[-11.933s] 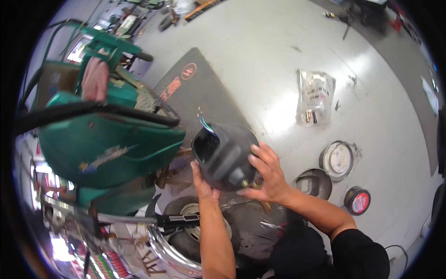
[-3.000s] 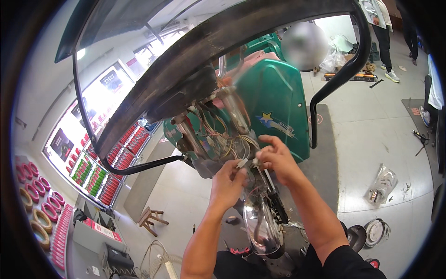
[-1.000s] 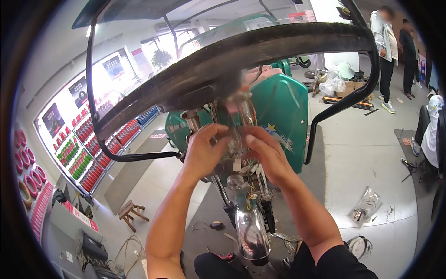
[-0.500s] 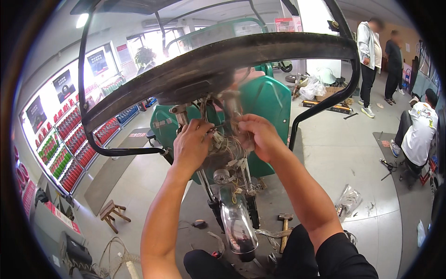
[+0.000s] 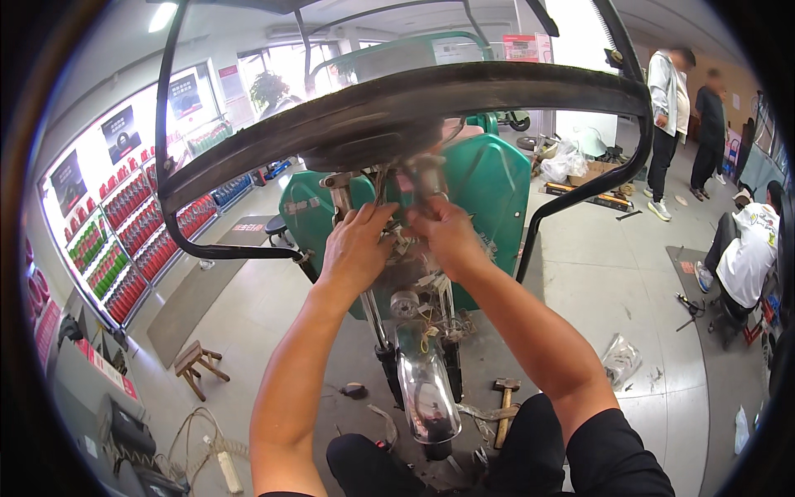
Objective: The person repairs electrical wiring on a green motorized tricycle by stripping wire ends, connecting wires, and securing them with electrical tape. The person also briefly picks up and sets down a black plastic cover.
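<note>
In front of me stands a green vehicle with its front opened up, showing a tangle of wires and pale connectors (image 5: 431,282) between the fork tubes. My left hand (image 5: 358,247) is closed at the upper left of this wiring, its fingers bent around wires. Close beside it, my right hand (image 5: 451,242) is pinched on the wiring, its fingertips slightly blurred. Exactly which wires they hold is partly hidden by the fingers. Below the hands are a round metal part (image 5: 404,305) and a shiny front fender (image 5: 426,393). Green body panels (image 5: 489,178) rise behind.
A thick black frame bar (image 5: 397,95) arches above my hands. A hammer (image 5: 503,418) lies on the floor by my knee, and a plastic bag (image 5: 621,360) farther right. A wooden stool (image 5: 199,364) stands left, before shelves of bottles (image 5: 141,228). A seated person (image 5: 748,248) is at right.
My right hand has moved left and inward, so both hands are closer together at the wires. The whole view has shifted slightly.
</note>
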Tool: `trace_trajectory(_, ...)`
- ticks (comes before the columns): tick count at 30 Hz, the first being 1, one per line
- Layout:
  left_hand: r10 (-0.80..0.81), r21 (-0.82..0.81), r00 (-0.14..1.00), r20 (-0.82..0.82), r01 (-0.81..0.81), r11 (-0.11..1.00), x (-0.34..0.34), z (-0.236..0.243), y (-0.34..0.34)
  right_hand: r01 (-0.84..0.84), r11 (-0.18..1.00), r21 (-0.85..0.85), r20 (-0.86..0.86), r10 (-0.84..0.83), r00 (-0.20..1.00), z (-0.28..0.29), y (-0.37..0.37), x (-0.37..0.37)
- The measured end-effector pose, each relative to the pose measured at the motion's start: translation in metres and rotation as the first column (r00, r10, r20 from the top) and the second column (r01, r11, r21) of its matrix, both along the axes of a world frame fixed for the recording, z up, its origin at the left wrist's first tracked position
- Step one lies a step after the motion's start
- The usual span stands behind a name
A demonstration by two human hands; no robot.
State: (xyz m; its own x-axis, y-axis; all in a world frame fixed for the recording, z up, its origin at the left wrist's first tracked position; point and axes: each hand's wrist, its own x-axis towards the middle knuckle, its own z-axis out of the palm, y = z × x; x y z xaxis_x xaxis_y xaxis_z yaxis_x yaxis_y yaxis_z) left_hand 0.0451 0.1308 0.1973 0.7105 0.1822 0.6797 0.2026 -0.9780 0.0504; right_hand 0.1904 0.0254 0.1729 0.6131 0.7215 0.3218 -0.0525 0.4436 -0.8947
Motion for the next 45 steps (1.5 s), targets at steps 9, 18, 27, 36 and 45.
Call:
trace_trajectory(9, 0.053, 0.046, 0.997, -0.063, -0.05, 0.998, 0.0, 0.005, -0.006, 0.084, 0.991, 0.101, 0.049, -0.089, 0.995, 0.028, -0.018, 0.042)
trace_trajectory(18, -0.048, -0.459, 0.996, 0.075, 0.078, 0.885, 0.005, 0.01, -0.002, -0.239, 0.965, -0.107, 0.047, 0.245, 0.969, 0.061, -0.056, 0.084)
trace_trajectory(27, -0.371, -0.794, 0.928, -0.044, 0.193, 0.577, -0.012, 0.008, -0.079, -0.447, 0.894, 0.029, -0.135, 0.447, 0.885, 0.033, -0.058, 0.041)
trace_trajectory(36, -0.602, -0.847, 0.638, 0.481, 0.16, -0.507, -0.073, -0.028, -0.131, -0.51, 0.857, 0.079, -0.172, 0.515, 0.839, 0.02, -0.062, 0.031)
trace_trajectory(45, -0.065, -0.699, 0.996, 0.059, 0.088, 0.71, -0.077, -0.119, -0.038, -0.489, 0.871, 0.042, -0.139, 0.49, 0.86, -0.007, -0.051, 0.014)
